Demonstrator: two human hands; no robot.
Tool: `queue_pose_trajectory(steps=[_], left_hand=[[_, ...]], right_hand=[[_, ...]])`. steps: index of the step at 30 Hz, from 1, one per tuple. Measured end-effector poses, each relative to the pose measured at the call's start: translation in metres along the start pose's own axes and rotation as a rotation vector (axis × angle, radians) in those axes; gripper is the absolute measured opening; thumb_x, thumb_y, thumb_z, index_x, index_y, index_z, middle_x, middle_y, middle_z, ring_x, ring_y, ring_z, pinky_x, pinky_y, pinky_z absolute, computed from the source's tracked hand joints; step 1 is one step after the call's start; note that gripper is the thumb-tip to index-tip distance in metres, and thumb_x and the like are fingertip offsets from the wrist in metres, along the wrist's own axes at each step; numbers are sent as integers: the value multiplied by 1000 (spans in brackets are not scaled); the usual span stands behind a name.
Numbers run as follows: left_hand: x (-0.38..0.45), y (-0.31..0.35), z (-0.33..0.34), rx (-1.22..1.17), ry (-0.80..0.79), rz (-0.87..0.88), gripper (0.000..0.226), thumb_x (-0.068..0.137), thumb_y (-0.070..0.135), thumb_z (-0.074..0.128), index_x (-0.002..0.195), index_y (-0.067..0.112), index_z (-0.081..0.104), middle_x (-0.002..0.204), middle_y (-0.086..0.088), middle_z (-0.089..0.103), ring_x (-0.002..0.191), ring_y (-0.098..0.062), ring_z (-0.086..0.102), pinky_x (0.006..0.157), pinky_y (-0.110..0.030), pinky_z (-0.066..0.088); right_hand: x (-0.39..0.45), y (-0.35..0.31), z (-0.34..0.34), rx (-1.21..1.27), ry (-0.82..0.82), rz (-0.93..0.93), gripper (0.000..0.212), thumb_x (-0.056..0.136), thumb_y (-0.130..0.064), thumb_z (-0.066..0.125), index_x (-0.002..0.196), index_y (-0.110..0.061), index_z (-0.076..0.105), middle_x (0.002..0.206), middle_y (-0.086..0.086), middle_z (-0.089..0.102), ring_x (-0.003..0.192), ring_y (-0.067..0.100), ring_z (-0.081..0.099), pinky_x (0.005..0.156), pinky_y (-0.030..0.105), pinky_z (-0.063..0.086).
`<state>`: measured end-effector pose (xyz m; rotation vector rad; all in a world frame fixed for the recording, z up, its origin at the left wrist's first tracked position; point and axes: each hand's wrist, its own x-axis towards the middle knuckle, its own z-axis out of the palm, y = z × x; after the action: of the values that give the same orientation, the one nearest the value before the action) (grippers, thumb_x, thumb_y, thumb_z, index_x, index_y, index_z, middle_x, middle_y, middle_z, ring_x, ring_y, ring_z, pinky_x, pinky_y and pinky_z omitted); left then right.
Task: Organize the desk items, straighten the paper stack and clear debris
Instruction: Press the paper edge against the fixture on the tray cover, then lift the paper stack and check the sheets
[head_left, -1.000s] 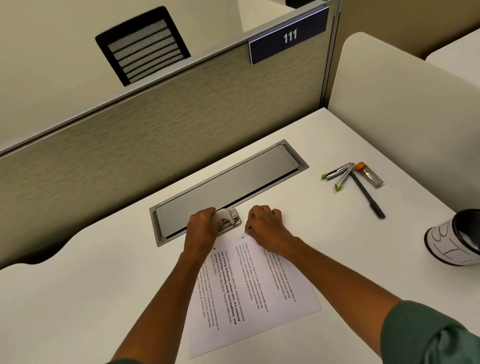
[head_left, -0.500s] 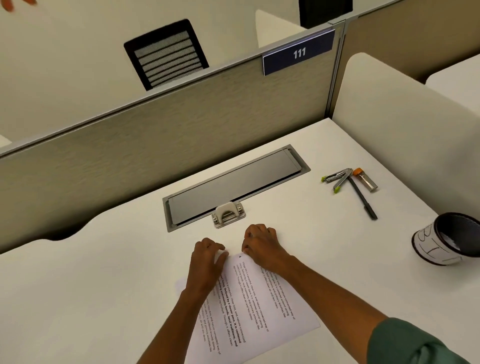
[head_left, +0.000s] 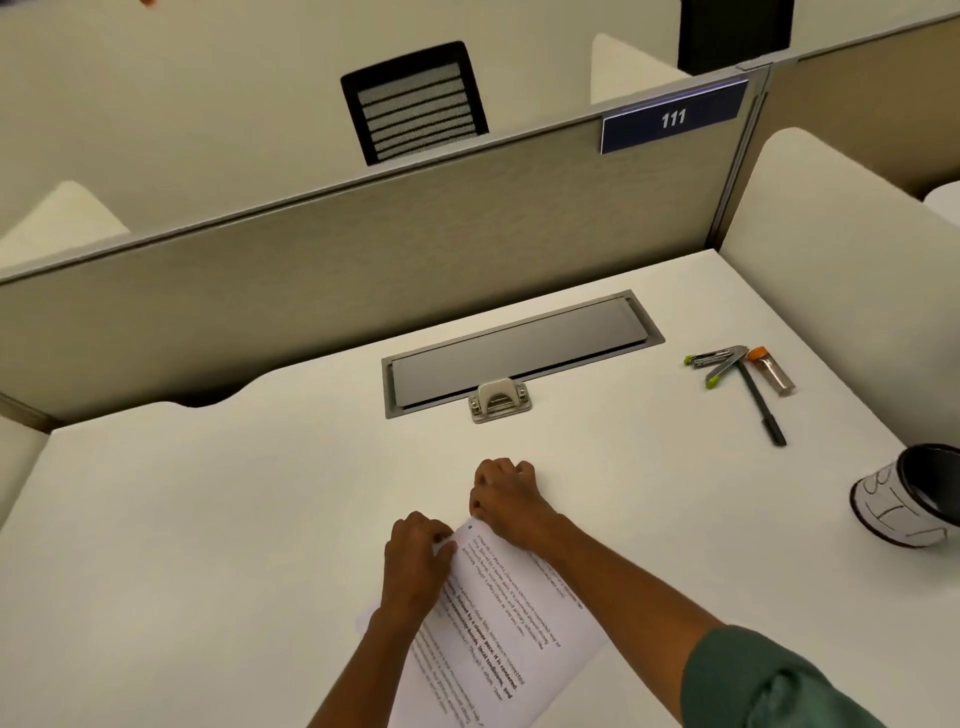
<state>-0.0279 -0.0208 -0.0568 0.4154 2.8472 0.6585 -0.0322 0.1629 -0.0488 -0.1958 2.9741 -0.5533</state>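
A stack of printed paper sheets (head_left: 509, 618) lies near the front of the white desk (head_left: 234, 509), turned at an angle. My left hand (head_left: 418, 558) pinches its far left corner, which is lifted slightly. My right hand (head_left: 506, 499) sits at the far right corner with its fingers curled over the paper's top edge. A small beige stapler (head_left: 500, 399) stands alone farther back, against the metal cable tray lid (head_left: 519, 351). Neither hand touches it.
At the right lie a black pen (head_left: 761, 402), a staple remover with green tips (head_left: 719, 361) and an orange-capped tube (head_left: 770, 369). A black-and-white paper cup (head_left: 906, 499) stands at the right edge. Partition walls close the back and right.
My left hand let go of the stapler, which stays by the tray. Both hands drew back toward me with the paper, and the left one took hold of its corner.
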Motion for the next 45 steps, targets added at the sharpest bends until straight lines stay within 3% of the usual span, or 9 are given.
queue_pose_trajectory(steps=[7,11,16,21,24,29,34,40,45], left_hand=[[-30,-23,-23,-69,18,-193,5,85,16,68,81,19,70,81,6,64,75,-11,58,69,-26,46],[-45,-40,-35,-157,49,-318,15,83,13,68,73,22,64,77,7,62,72,-9,57,63,-23,38],[-56,-54,-47,-262,59,-389,14,82,11,67,70,18,68,75,5,65,75,-16,61,66,-25,40],[-60,-76,-57,-364,-31,-397,8,76,14,75,68,15,74,68,2,71,67,-21,65,70,-35,56],[-64,-85,-62,-429,-76,-389,11,75,11,78,66,13,73,60,-3,69,55,-23,61,66,-38,58],[-69,-96,-70,-519,-174,-343,14,75,2,76,64,7,71,60,-13,69,49,-23,61,59,-37,58],[-82,-109,-75,-626,-249,-331,6,75,-2,76,72,-1,70,65,-16,70,53,-24,65,54,-33,58],[-97,-132,-80,-779,-289,-338,5,78,-7,72,78,-8,67,63,-18,67,57,-28,63,61,-38,57],[-107,-142,-84,-858,-302,-359,7,81,-8,69,87,-11,66,62,-17,66,53,-23,63,52,-32,57]], right_hand=[[-11,-33,17,167,118,24,26,95,-25,52,117,-22,66,140,0,44,131,22,36,105,44,22],[-24,-43,19,262,182,178,30,95,-29,54,123,-25,61,142,-1,43,130,21,37,106,40,25],[-48,-55,19,394,381,403,32,93,-19,58,125,-19,59,132,4,49,121,24,45,99,37,38],[-88,-67,33,588,450,673,31,95,-15,54,126,-14,55,123,9,50,115,25,51,96,34,44],[-110,-76,41,643,447,791,33,94,-12,53,127,-9,56,121,12,56,111,24,55,90,24,38],[-133,-94,51,647,448,890,34,92,-10,55,125,-6,60,119,12,63,109,25,58,90,25,39],[-151,-110,57,633,470,918,39,91,-13,60,129,-4,57,123,15,61,109,27,59,95,34,45],[-156,-123,47,766,362,887,51,90,-15,64,138,-6,47,124,10,61,102,20,57,92,28,44],[-151,-120,41,827,233,830,55,88,-15,66,139,-10,46,118,4,61,103,17,57,90,26,44]])
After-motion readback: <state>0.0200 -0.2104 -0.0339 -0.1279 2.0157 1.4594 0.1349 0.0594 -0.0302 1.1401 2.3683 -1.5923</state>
